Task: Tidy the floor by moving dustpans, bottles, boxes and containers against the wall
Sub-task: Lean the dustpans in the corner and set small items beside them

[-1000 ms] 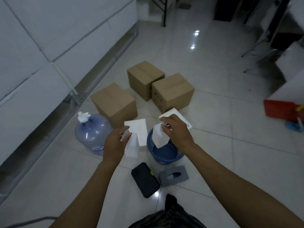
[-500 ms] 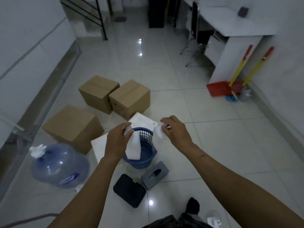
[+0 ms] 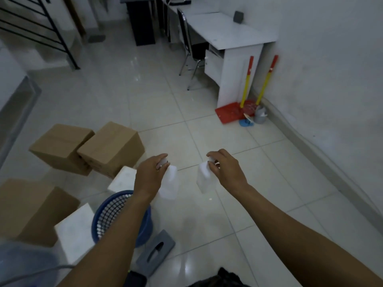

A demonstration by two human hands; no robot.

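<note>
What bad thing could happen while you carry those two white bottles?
1. The left hand and right hand each grip a white bottle only near its top, so the left bottle or right bottle might slip and hit the tiles.
2. The grey tissue box and blue basket lie close underfoot and could trip a step.

Tiled office room: white desk (image 3: 232, 32), chair (image 3: 187, 42), cardboard boxes (image 3: 112, 148) on floor

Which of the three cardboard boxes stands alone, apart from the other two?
The near cardboard box at the lower left edge. The left rear box and the right rear box stand against each other, farther away.
</note>
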